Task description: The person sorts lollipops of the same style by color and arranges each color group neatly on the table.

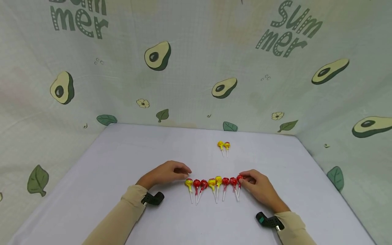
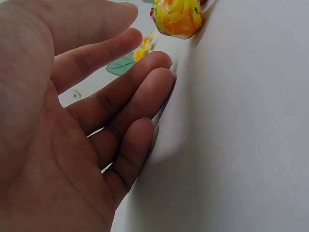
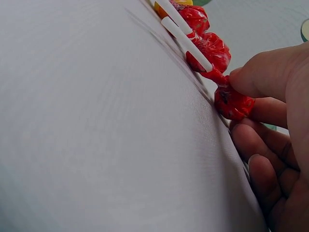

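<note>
Several wrapped lollipops lie in a row on the white table, sticks toward me. At the right end, my right hand pinches a red lollipop by its wrapped head between thumb and fingers. Another red lollipop lies right beside it. My left hand rests at the other end with fingers loosely bent and holding nothing. Closest to it is a yellow lollipop, just off the fingertips in the left wrist view. Between the ends, red lollipops alternate in groups with yellow lollipops.
Two more yellow lollipops lie together farther back on the white table. A cloth printed with avocados and leaves hangs behind and at both sides. Each wrist carries a black camera mount.
</note>
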Motion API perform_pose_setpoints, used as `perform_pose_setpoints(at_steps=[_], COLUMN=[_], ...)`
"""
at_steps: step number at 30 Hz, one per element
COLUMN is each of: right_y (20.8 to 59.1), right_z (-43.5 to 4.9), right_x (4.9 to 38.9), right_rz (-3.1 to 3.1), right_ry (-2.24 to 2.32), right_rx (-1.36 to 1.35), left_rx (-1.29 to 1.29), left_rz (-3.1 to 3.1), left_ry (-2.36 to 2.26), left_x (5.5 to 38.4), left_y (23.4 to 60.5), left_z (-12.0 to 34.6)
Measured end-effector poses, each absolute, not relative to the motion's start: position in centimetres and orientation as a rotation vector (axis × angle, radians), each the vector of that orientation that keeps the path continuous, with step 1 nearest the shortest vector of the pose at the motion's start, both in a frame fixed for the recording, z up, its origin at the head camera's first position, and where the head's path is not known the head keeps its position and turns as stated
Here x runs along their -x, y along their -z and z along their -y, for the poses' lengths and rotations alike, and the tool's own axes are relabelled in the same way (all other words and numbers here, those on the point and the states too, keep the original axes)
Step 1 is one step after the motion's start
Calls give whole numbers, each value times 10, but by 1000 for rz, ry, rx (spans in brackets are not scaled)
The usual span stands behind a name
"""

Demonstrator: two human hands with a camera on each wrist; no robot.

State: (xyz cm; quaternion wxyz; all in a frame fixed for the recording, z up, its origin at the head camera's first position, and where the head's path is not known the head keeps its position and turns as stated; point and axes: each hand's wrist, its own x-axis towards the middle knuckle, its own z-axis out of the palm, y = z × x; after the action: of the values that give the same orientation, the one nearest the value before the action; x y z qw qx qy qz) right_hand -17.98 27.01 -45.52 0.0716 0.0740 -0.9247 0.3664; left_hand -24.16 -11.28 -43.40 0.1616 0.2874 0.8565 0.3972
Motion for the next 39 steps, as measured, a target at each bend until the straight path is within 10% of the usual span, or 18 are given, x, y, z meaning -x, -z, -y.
perform_pose_setpoints(at_steps=[39], right_y=[456], right_z=[-274], right_x=[177], right_rz=[2778], right_ry=[-1049], right_rx=[-286], left_rx=[-971], left_rz=[-2394], left_ry=[-1114], left_x=[238], left_y=[442], left_z=[114])
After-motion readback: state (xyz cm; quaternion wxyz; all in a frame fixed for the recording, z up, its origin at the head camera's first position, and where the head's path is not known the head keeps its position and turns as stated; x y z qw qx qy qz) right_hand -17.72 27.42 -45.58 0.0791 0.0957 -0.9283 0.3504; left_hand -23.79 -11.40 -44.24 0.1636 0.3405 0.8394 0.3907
